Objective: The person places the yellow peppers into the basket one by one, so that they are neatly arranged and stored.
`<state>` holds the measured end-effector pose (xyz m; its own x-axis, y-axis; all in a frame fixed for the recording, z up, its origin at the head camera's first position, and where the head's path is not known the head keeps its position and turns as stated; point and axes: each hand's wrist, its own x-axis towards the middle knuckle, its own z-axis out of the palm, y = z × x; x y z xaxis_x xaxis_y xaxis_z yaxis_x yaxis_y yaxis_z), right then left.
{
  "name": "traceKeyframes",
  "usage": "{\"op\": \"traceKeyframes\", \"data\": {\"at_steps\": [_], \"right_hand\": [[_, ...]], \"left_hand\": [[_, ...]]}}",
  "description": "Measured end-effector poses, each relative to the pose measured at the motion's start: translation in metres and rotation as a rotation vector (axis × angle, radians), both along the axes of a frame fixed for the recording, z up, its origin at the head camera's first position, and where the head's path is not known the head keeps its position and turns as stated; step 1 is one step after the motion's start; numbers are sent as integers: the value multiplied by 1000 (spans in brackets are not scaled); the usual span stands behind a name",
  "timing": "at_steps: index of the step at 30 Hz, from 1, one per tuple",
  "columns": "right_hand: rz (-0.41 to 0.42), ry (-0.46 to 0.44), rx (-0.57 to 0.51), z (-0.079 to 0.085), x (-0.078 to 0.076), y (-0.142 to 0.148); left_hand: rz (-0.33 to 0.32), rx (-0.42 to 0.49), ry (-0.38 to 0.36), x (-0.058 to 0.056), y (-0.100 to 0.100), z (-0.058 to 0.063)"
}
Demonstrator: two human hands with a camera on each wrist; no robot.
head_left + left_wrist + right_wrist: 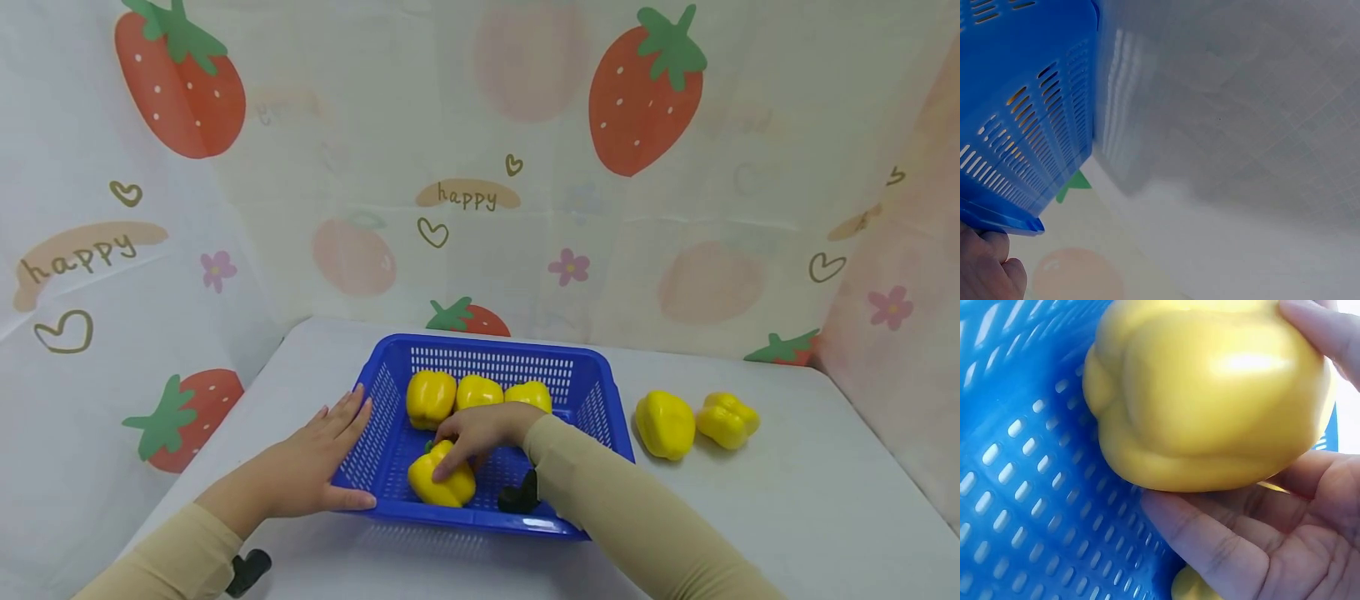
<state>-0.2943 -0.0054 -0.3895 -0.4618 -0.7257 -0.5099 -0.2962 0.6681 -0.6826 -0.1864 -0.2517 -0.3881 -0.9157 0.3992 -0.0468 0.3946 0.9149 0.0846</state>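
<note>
A blue plastic basket with slotted sides stands on the table. Inside it, my right hand grips a yellow bell pepper near the front left, thumb on one side and fingers on the other. The right wrist view shows that pepper close up between thumb and fingers. Behind it in the basket sit a left pepper, a middle pepper and a right pepper, partly covered by the right hand. My left hand rests on the basket's left rim, fingers extended, thumb at the front corner.
Right of the basket, a larger yellow bell pepper and a smaller one lie side by side on the white table. A strawberry-printed cloth hangs behind and at both sides. Dark wrist-worn pieces show by both sleeves.
</note>
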Motion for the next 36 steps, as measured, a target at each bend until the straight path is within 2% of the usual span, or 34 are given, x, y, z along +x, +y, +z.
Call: {"op": "traceKeyframes", "data": {"at_steps": [7,11,22,31,36], "right_hand": [[-19,-70,-58,-2,-2,1],[-22,-80,-66,-1,-2,2],[6,-53,-87,-2,-3,2],[10,12,-88,-4,-4,2],[-6,-9,-97,-6,-6,2]], "left_hand": [[1,2,-2,-1,-1,-2],[-3,2,2,-2,0,-3],[-7,5,2,-1,1,0],[-7,11,-3,0,1,1],[-13,10,-3,-1,1,1]]}}
